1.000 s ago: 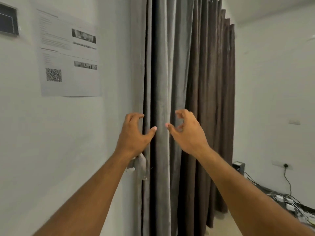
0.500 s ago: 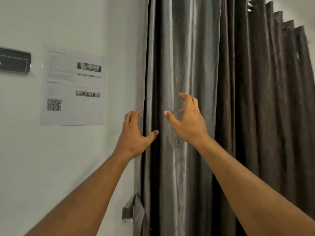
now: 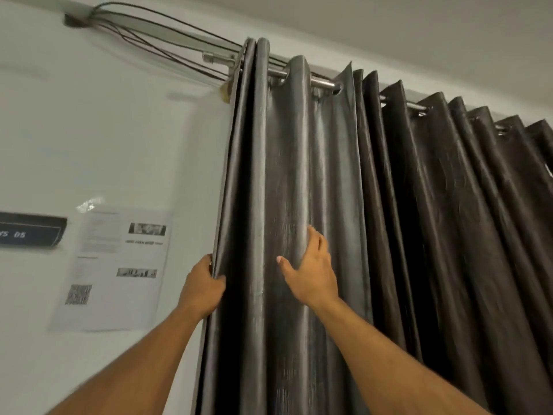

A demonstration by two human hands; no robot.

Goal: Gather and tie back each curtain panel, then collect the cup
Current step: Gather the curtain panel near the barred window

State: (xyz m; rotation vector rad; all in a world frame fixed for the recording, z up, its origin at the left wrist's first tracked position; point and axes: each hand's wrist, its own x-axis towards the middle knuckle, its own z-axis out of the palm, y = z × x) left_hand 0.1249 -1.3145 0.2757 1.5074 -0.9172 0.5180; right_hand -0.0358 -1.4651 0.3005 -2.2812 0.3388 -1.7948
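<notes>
- My left hand (image 3: 203, 287) grips the left edge of the curtain panel (image 3: 299, 190), fingers curled behind the hem and thumb on the front, so the fabric is pinched between them.
- My right hand (image 3: 311, 274) lies flat on the front of the same panel, fingers straight and pressed into a fold, thumb spread to the left; it holds nothing.
- The panel hangs in shiny grey pleats from a metal rod (image 3: 321, 83) near the ceiling, its left edge just beside the white wall (image 3: 119, 130).
- Further pleats of darker curtain run off to the right along the rod.
- On the wall to the left hangs a printed sheet (image 3: 116, 268) with a QR code, and beside it a dark display (image 3: 30, 233); its digits are too blurred, though they may read "05".
- Loose cables (image 3: 155, 34) arc along the wall above the rod's end.
</notes>
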